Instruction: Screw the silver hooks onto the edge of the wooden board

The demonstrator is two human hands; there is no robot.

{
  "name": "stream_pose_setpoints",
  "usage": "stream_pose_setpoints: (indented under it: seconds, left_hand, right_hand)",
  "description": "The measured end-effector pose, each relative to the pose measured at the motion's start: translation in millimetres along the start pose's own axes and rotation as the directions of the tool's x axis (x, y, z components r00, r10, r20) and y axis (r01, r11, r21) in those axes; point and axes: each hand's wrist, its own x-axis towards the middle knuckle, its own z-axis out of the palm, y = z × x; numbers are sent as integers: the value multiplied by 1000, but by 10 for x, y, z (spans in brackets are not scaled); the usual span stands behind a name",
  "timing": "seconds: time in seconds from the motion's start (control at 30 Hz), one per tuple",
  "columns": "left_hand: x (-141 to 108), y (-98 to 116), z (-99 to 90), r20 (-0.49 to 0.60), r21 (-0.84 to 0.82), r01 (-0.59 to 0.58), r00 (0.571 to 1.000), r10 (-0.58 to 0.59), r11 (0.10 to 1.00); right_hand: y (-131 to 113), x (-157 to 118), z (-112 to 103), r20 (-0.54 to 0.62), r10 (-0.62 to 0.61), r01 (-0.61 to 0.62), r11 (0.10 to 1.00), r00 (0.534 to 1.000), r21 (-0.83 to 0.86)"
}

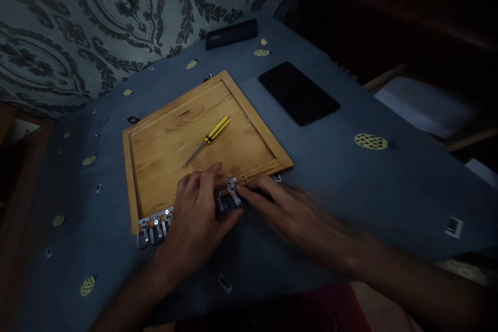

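Observation:
A wooden framed board (163, 150) lies flat, with several silvery metal hooks (156, 225) along its near edge. My left hand (196, 212) reaches over this row, covering part of it; its thumb and fingers curl around a metal hook (234, 193) near the middle of the edge. From the other side, the fingers of my right hand (286, 205) touch the same hook, its thumb mostly hidden. Small dark holes show in the frame just right of that hook. On the board rests a yellow-and-black screwdriver (208, 139), its tip toward my left hand.
A blue patterned cloth (330, 192) covers the table. Beyond the board's right side lie a black phone (299, 93) and, by the wall, a dark case (232, 34). Patterned fabric (128, 5) rises behind the table. An open drawer (424, 106) is at the right.

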Motion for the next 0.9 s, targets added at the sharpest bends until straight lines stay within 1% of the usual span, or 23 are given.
stream_pose_setpoints:
  seconds: [0.13,0.23,0.33,0.43,0.6,0.73,0.9]
  left_hand:
    - [3,-6,11,-10,-4,-1,1000,1,1000]
    - [11,-15,20,-21,-4,3,1000,-3,1000]
    - [12,-14,25,-33,-11,0,999,0,1000]
    - [8,-6,24,-29,-20,-7,1000,6,1000]
    - [5,-6,22,-27,-28,-1,1000,1,1000]
    - [4,-16,27,-36,-13,-13,999,12,1000]
    - [4,-7,32,-49,-20,-8,999,7,1000]
  right_hand:
    - [-7,-17,15,-119,11,-4,998,993,61]
    - [-9,-18,7,-147,-31,38,998,989,46]
    - [9,-25,9,-118,-79,82,996,990,25]
    - [34,-35,25,-84,-87,89,996,993,21]
    - [39,-38,33,-89,-115,110,992,989,-57]
    - [32,-30,12,-67,-136,133,990,988,-52]
    - [33,-24,-3,-45,-150,145,985,988,-88]
